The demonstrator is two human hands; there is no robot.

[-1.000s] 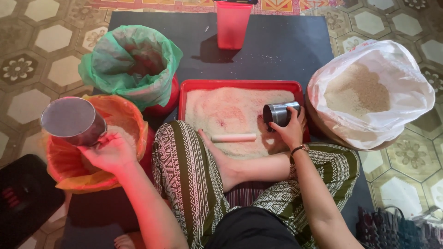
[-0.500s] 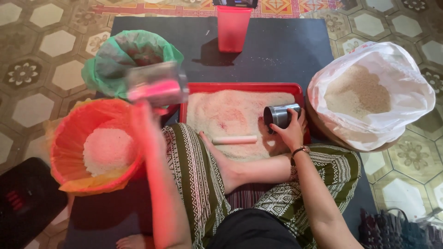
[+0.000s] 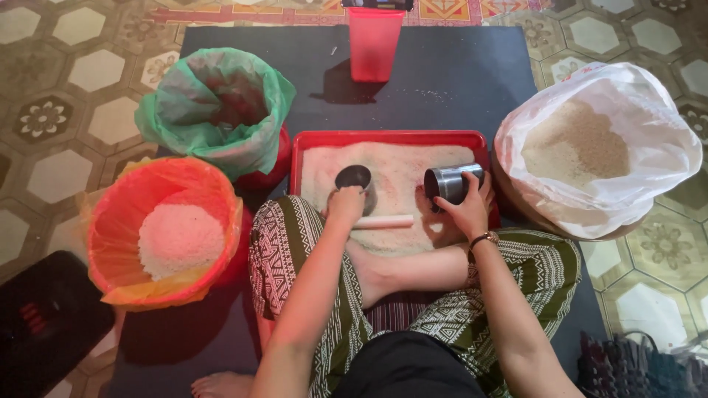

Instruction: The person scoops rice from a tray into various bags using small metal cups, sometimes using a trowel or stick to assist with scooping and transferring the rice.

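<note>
A red tray [image 3: 391, 138] spread with rice lies in front of my crossed legs. My left hand [image 3: 345, 203] grips a metal cup [image 3: 355, 179] set down in the rice, its mouth facing up. My right hand [image 3: 463, 208] holds a second metal cup [image 3: 448, 183] tipped on its side over the tray's right part. A pale stick [image 3: 383, 222] lies on the rice between both hands.
An orange-lined basin [image 3: 125, 214] of white rice sits at left, a green-lined bucket [image 3: 217, 110] behind it. A white bag [image 3: 641, 147] of brownish grain stands at right. A red bin [image 3: 375, 43] stands at the back of the dark mat [image 3: 457, 81]. A black object [image 3: 40, 317] is at lower left.
My left hand carried its metal cup from over the orange basin across to the red tray and set it in the rice. The right hand stayed in place.
</note>
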